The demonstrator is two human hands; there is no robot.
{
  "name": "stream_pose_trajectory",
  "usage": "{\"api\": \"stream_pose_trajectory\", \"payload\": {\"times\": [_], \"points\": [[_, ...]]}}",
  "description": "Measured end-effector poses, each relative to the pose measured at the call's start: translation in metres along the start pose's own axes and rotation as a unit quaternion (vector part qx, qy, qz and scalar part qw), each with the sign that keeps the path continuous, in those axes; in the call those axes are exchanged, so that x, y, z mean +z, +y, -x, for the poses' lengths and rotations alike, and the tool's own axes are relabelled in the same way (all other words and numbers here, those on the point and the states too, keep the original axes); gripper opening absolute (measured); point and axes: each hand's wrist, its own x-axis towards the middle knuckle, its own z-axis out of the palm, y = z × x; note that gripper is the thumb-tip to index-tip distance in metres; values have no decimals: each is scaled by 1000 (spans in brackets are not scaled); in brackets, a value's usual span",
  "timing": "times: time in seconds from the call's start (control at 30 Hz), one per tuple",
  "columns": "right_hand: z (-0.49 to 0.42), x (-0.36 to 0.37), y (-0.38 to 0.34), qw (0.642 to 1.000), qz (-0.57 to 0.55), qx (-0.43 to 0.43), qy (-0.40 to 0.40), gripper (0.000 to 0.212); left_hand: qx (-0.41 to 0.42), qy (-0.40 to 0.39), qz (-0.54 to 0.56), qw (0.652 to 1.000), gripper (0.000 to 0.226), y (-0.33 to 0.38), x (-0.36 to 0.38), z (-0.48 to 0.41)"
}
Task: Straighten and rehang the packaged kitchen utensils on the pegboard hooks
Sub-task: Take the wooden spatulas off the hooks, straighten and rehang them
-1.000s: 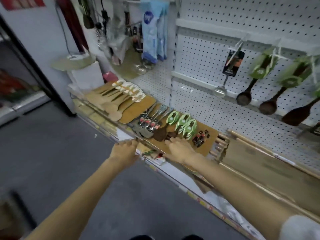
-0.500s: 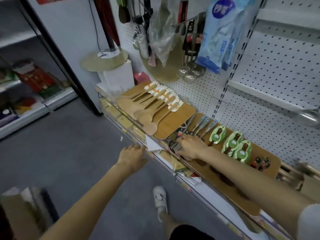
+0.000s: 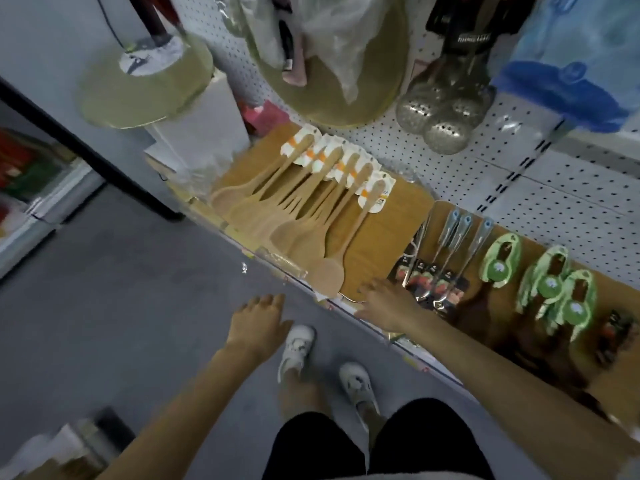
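- Shoes (image 3: 297, 344) and legs are closest to the camera, with the person standing right at the front edge of the shelf (image 3: 426, 363).
- Left hand (image 3: 258, 323) hangs over the floor, fingers loosely straight, nothing in it.
- Right hand (image 3: 382, 301) sits on the shelf's front edge, fingers spread flat, just beside the carded metal utensils (image 3: 438, 275). It's not gripping anything as far as I can see.
- Wooden spoons (image 3: 304, 220) are fanned out to the left and green-carded ladles (image 3: 550, 289) sit to the right, all lying flat on the shelf.
- Pegboard (image 3: 571, 209) is behind them, with strainers (image 3: 446, 116) hanging higher up.
- Barely started imo: nothing's picked up and the whole lot is left to hang.
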Motion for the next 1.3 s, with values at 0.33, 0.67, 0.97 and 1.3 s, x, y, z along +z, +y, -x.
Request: {"api": "stream_pose_trajectory", "payload": {"times": [0.33, 0.67, 0.97, 1.3], "points": [[-94, 52, -14, 946, -248, 206, -5, 52, 32, -38, 73, 996, 51, -41, 15, -141], [-162, 86, -58, 791, -473, 356, 156, 39, -31, -14, 301, 953, 30, -54, 37, -218], [-178, 99, -63, 604, -590, 487, 224, 30, -114, -27, 457, 882, 25, -39, 39, -223], [-190, 95, -72, 472, -714, 452, 253, 37, -102, -51, 544, 831, 15, -34, 51, -234]]}}
